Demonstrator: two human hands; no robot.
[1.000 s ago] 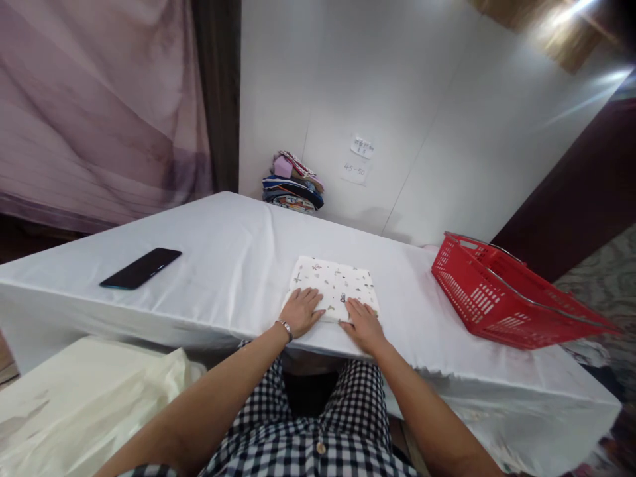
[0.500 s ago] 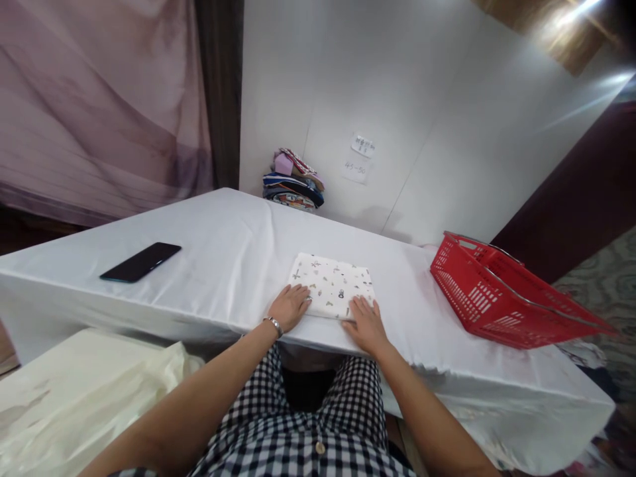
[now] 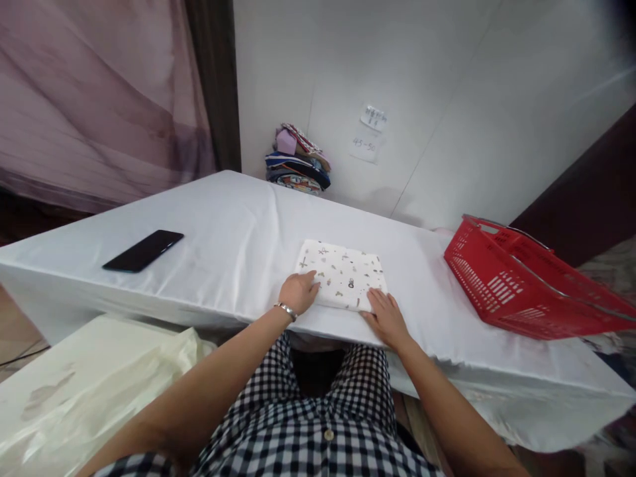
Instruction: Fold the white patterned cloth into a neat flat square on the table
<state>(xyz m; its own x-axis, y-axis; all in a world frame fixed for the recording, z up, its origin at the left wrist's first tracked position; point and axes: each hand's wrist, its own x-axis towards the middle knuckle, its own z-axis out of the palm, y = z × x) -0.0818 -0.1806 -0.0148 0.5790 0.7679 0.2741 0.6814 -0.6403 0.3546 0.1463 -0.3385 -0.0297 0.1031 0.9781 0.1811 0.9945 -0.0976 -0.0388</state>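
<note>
A folded white cloth (image 3: 342,275) printed with small figures lies flat in front of me. At its near left corner is my left hand (image 3: 299,292), a silver bracelet on the wrist. The index finger and thumb show a little apart on the cloth; the other fingers are partly hidden beneath the hand. My right hand (image 3: 386,319) rests on the near right corner, its fingers stretched out flat and the thumb along the near edge. Neither hand lifts the cloth.
The white-covered table (image 3: 238,238) carries a black phone (image 3: 144,251) on the left and a red plastic basket (image 3: 517,285) on the right. Folded fabrics (image 3: 297,162) are stacked against the back wall. Below left, a pale plastic sheet (image 3: 149,371) drapes over a white surface.
My left hand has drawn its fingers in, where they lay flat before. My right hand stays on the right corner. The whole view has shifted slightly.
</note>
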